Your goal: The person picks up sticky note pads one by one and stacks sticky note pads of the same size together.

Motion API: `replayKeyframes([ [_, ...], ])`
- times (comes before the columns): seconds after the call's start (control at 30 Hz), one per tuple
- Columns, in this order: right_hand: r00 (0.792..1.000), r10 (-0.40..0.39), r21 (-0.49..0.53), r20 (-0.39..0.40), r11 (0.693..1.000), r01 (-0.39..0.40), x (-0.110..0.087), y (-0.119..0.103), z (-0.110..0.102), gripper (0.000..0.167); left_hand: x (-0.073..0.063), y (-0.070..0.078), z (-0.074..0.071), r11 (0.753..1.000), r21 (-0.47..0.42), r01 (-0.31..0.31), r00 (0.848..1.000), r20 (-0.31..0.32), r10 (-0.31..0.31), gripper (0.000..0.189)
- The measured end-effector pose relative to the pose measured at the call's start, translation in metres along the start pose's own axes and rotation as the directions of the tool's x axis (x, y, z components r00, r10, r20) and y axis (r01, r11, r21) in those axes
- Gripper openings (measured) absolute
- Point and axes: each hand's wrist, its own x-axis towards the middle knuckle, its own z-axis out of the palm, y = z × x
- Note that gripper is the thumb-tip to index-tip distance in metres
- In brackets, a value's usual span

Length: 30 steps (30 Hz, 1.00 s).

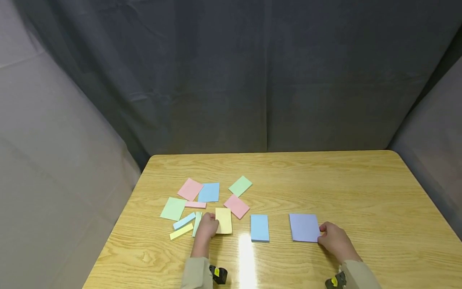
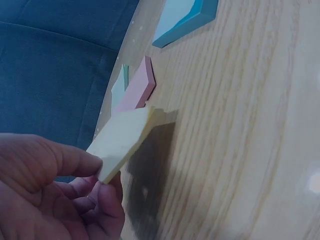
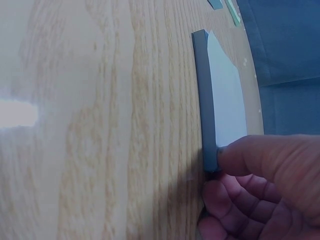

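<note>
My left hand point(image 1: 208, 225) pinches a pale yellow sticky note pad point(image 1: 224, 221) by its left edge. In the left wrist view the thumb lies on top of the yellow pad point(image 2: 122, 135), fingers curled below, and the pad is tilted with a shadow on the table beneath. At the right, my right hand point(image 1: 335, 240) grips the lower right corner of a lavender sticky note pad point(image 1: 304, 227). Thumb on its top face and fingers at its edge show in the right wrist view, where the pad point(image 3: 227, 95) lies on the table. Between both pads sits a blue rectangular pad point(image 1: 260, 227).
Left of centre, several pads lie loosely grouped: pink point(image 1: 190, 189), blue point(image 1: 209, 192), green point(image 1: 173, 208), another green point(image 1: 240, 186) and another pink point(image 1: 236, 206). Narrow strip pads in pink point(image 1: 195, 204), blue point(image 1: 184, 221), yellow point(image 1: 181, 231) and green point(image 1: 197, 223) are near my left hand.
</note>
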Motion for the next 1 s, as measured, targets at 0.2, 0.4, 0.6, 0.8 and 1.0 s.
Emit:
replayKeyframes([
  [0.2,1.000,0.013,0.009,0.002,1.000,-0.013,-0.001,0.001,0.000,0.027,-0.001,0.004,0.004,0.998,-0.067,0.008,0.997,0.081,-0.002,0.031],
  [0.4,1.000,0.018,0.013,0.003,1.000,-0.018,-0.001,0.000,0.000,0.028,-0.003,0.008,0.013,0.991,-0.132,0.010,0.992,0.128,0.008,0.030],
  [0.6,1.000,0.012,0.017,0.001,1.000,-0.012,-0.002,-0.001,-0.001,0.028,-0.003,0.012,0.019,0.980,-0.200,0.014,0.990,0.137,0.014,0.031],
  [0.8,1.000,0.013,0.016,-0.004,1.000,-0.013,-0.003,-0.001,0.000,0.027,-0.003,0.014,0.023,0.977,-0.211,0.020,0.988,0.155,0.013,0.030],
  [1.0,1.000,0.008,0.020,-0.007,1.000,-0.008,-0.002,0.000,0.000,0.027,-0.006,0.017,0.026,0.977,-0.211,0.013,0.986,0.166,0.023,0.031],
])
